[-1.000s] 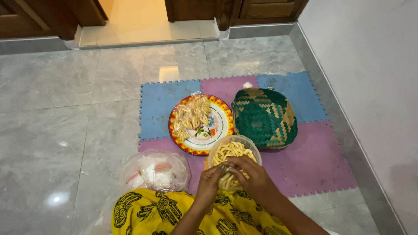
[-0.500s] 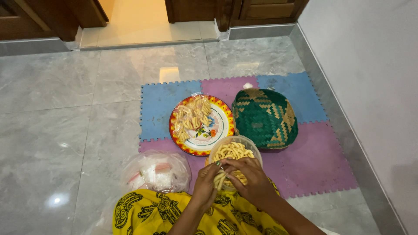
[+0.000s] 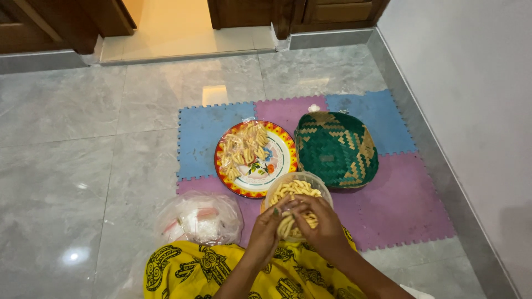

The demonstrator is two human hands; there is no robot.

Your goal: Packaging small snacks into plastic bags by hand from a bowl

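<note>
Hands: left hand and right hand meeting over clear bowl, fingertips bunched, pinching a clump of yellow snack sticks between them.
Snack sticks: held at near rim of bowl, just above lap; more heaped inside bowl.
Bowl: on purple tile of foam mat, touching patterned plate.
Plate: round, red and yellow rim, carrying clear bag of the same sticks.
Basket: green and tan woven basket, just right of plate.
Plastic bag: crumpled clear plastic bag on grey floor, left of hands.
Lap: yellow cloth with black print.
</note>
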